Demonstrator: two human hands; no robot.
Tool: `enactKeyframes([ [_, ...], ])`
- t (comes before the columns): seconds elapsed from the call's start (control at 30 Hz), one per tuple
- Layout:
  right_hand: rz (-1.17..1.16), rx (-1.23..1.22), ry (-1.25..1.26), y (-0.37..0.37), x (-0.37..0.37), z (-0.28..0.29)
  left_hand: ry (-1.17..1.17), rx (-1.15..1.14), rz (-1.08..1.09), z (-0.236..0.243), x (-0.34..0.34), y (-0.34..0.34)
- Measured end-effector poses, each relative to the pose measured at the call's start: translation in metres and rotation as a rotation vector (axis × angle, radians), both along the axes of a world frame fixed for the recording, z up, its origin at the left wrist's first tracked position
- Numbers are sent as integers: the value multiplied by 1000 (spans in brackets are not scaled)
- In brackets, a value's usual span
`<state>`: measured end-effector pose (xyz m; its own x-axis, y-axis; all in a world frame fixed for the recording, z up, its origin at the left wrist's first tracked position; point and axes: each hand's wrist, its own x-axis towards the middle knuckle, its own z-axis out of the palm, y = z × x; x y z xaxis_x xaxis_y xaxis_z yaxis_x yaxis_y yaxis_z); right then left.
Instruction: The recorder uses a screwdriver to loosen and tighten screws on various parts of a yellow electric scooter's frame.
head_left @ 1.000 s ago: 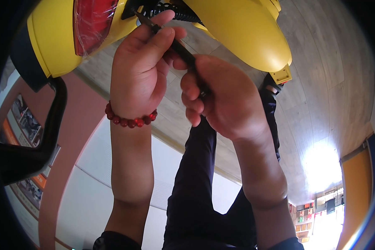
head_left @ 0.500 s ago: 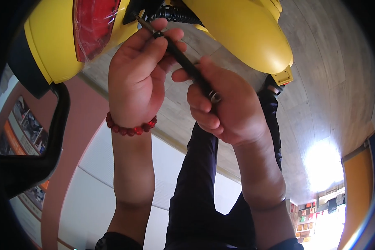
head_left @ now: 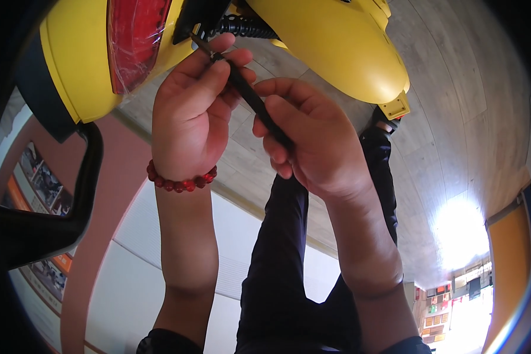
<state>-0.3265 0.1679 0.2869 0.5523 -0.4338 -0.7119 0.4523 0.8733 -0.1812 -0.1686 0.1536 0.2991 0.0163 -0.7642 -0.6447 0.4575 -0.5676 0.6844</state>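
My left hand (head_left: pixel 190 106), with a red bead bracelet (head_left: pixel 182 182) at the wrist, pinches the upper part of a slim black rod-like tool (head_left: pixel 246 89). My right hand (head_left: pixel 307 133) is closed round the tool's lower part. The tool's narrow tip is at or very near a dark bracket (head_left: pixel 193 16) on a yellow vehicle; whether it touches is hard to tell. Beside this are a black coiled spring (head_left: pixel 245 27), a yellow curved mudguard (head_left: pixel 336 53), and a yellow body panel (head_left: pixel 76 59) with a film-covered red lamp (head_left: pixel 134 44).
A black bent tube frame (head_left: pixel 79 200) is at the left. Below are grey plank flooring (head_left: pixel 460 118) and my dark-trousered legs (head_left: pixel 271 248). Boards with pictures, a pink wall (head_left: pixel 112 147) and white panels lie to the left, a yellow panel (head_left: pixel 507 248) to the right.
My left hand has moved down slightly with the tool. My right hand's fingers have shifted on the tool, at one moment showing a metal end that is now covered again.
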Motion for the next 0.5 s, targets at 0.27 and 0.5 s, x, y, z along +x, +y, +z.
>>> enactKeyframes([
  [0.27,-28,-1058,1014,10,14,2,-4,-71,-20,-12,1,6],
  [0.5,-123,174,-273,0,-9,-3,-52,-8,-9,-3,-2,1],
])
